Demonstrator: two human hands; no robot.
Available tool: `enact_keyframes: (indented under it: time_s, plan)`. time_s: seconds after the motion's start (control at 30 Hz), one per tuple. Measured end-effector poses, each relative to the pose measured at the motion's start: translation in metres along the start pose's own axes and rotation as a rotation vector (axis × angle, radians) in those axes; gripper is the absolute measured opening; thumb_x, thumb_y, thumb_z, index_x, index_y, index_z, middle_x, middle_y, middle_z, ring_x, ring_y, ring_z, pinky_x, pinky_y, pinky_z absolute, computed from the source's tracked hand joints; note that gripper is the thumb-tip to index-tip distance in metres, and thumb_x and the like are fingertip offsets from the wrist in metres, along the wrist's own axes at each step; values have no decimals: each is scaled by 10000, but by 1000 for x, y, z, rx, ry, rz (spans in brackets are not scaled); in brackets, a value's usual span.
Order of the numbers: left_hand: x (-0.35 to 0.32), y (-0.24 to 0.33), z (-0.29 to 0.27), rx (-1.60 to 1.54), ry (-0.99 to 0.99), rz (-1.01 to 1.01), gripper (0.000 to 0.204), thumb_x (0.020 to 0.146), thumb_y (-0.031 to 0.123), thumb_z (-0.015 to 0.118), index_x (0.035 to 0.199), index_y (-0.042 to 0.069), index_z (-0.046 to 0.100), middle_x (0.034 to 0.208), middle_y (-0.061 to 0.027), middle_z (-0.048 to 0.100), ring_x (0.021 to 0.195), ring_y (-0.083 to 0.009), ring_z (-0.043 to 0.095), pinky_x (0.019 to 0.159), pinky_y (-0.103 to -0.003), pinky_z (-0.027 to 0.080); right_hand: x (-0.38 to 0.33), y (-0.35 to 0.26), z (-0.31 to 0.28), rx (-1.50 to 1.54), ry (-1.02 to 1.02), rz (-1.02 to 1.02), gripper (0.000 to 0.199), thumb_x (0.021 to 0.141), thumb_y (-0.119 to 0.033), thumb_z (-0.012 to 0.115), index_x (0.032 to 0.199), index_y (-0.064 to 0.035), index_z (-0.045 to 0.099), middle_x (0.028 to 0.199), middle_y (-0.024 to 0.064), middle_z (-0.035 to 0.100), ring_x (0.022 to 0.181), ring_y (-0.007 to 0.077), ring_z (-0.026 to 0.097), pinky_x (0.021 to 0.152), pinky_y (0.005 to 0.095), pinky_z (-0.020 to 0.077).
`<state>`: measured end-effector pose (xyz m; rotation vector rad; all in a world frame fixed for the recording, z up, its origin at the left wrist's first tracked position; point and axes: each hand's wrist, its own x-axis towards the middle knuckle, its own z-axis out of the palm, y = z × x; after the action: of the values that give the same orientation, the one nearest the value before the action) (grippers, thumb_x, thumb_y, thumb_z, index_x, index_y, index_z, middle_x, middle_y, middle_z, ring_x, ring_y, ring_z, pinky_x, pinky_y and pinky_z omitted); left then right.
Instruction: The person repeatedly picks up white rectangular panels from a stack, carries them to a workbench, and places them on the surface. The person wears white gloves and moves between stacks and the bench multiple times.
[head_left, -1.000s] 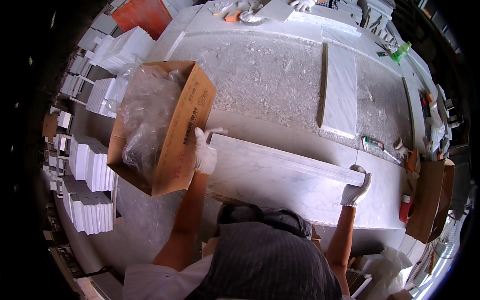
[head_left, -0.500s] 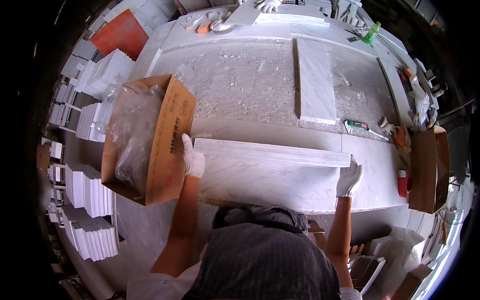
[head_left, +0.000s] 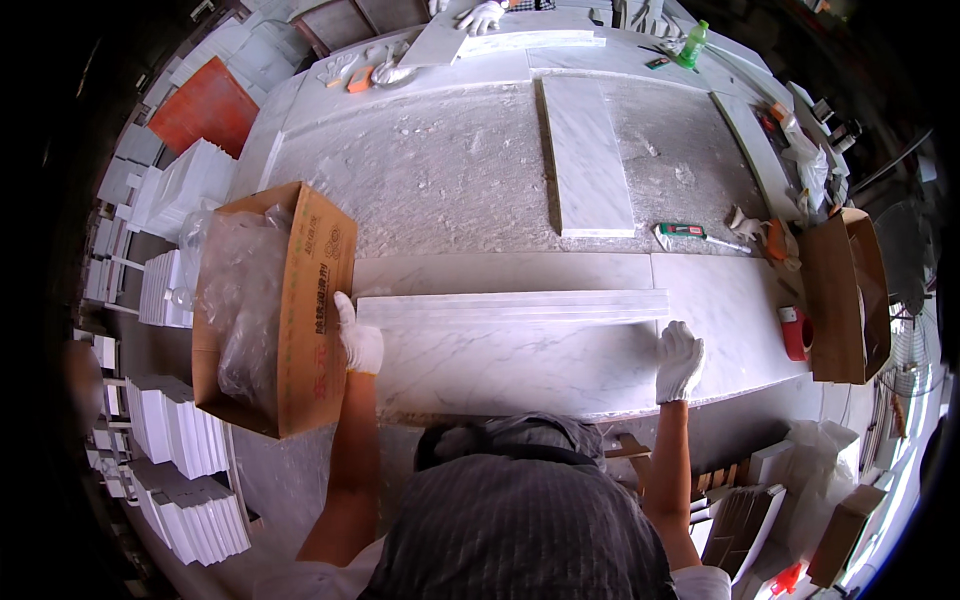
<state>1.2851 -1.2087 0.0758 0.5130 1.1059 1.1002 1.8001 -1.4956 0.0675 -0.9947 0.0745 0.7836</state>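
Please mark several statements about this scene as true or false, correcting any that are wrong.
1. White gloves cover the left hand and the right hand. True.
2. A brown carton stands beside the left hand. True.
3. Nothing is inside that carton. False: it holds clear plastic.
4. Long white strips run from near the left hand to near the right hand. True.
5. Nothing green stands at the far right. False: a green bottle stands there.

Dusty table bears long white stone strips, one separate pale slab, green-handled tool, green bottle.
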Motion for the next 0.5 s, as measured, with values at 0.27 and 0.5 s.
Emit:
enact_keyframes:
  time_s: [0.27,0.5]
  plan:
    - [-26,15,41,-46,85,-49,544,873,608,522,1032,110,669,932,49,675,780,-41,574,574,-210,437,1,2,-1,-26,-11,-18,607,965,-492,360,1293,-1,502,1391,174,446,1304,332,376,1115,457,235]
    - [-20,21,32,-306,-452,-143,531,925,548,472,1144,84,609,1123,-10,630,982,-139,565,883,-292,436,-2,-1,4,50,31,4,603,967,-491,355,1293,-2,494,1352,158,480,1268,310,411,1101,436,264]
